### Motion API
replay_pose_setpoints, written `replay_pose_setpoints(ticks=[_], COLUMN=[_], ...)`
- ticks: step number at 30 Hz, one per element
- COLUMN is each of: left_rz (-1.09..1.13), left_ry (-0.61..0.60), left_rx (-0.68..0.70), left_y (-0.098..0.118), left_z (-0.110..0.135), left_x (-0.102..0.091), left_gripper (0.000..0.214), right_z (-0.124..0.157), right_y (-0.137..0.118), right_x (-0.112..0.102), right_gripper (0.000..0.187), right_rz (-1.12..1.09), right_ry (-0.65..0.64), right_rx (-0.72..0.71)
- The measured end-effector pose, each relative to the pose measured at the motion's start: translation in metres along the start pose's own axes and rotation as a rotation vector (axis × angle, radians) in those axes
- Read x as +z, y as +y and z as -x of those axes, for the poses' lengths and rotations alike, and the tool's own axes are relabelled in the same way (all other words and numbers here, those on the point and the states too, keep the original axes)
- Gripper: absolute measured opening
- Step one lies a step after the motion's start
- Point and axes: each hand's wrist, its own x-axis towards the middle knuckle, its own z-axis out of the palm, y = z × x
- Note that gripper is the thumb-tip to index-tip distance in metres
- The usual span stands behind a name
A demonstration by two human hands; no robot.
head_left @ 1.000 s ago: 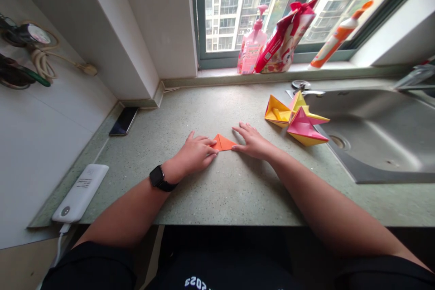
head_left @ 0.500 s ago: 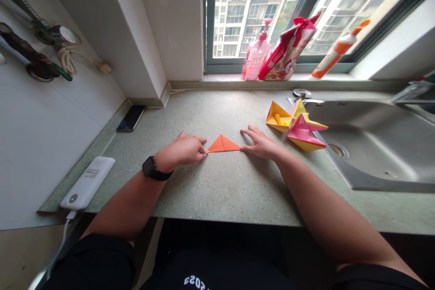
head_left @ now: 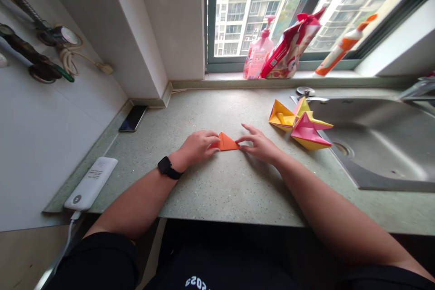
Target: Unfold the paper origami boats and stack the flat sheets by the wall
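Observation:
A small orange paper triangle (head_left: 227, 142) lies flat on the speckled green stone counter (head_left: 217, 190), its point toward the window. My left hand (head_left: 196, 147) rests with curled fingers over its left corner, hiding that corner. A black watch (head_left: 166, 167) sits on that wrist. My right hand (head_left: 258, 144) is spread, with thumb and forefinger at the triangle's right tip. Just beyond that hand stand folded yellow-and-pink origami pieces (head_left: 301, 124), which neither hand touches.
A steel sink (head_left: 377, 145) with a tap lies right of the origami. A phone (head_left: 132, 118) and a white power bank (head_left: 91, 183) with a cable lie at the left. Pink soap, a red bag and an orange bottle (head_left: 345, 45) stand on the sill.
My left hand has moved right and now covers the triangle's left corner. My right hand has closed in on the right tip. The camera view has shifted slightly.

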Motion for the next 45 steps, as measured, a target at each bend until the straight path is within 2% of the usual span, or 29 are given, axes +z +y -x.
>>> replay_pose_setpoints(ticks=[4, 14, 18, 23, 27, 32, 37, 42, 45], left_rz=[-0.061, -0.177, -0.127, -0.078, -0.022, 0.073, 0.174, 0.159, 0.139], left_ry=[-0.066, -0.057, -0.012, 0.036, 0.099, 0.163, 0.271, 0.388, 0.441], left_rx=[-0.054, -0.113, -0.105, -0.107, -0.123, -0.115, -0.126, -0.147, -0.154], left_y=[0.000, 0.002, 0.001, -0.001, -0.003, 0.001, 0.012, 0.016, 0.017], left_z=[-0.002, -0.003, -0.003, -0.002, -0.002, -0.004, -0.005, -0.004, -0.003], left_x=[0.005, 0.003, 0.003, 0.007, 0.011, 0.012, 0.009, 0.007, 0.007], left_gripper=[0.017, 0.024, 0.021, 0.018, 0.029, 0.026, 0.011, 0.011, 0.008], right_z=[0.002, 0.001, -0.001, -0.002, -0.001, 0.001, 0.005, 0.007, 0.007], right_y=[-0.008, -0.019, -0.020, -0.025, -0.031, -0.041, -0.055, -0.063, -0.066], right_x=[0.003, 0.009, 0.008, 0.008, 0.008, 0.006, 0.007, 0.017, 0.021], right_gripper=[0.024, 0.020, 0.027, 0.023, 0.019, 0.019, 0.036, 0.069, 0.074], right_rz=[0.002, 0.021, -0.027, -0.082, -0.140, -0.196, -0.248, -0.305, -0.282], right_ry=[0.052, 0.099, 0.119, 0.152, 0.180, 0.274, 0.366, 0.317, 0.288], right_rx=[-0.068, -0.144, -0.151, -0.139, -0.139, -0.179, -0.165, -0.100, -0.042])
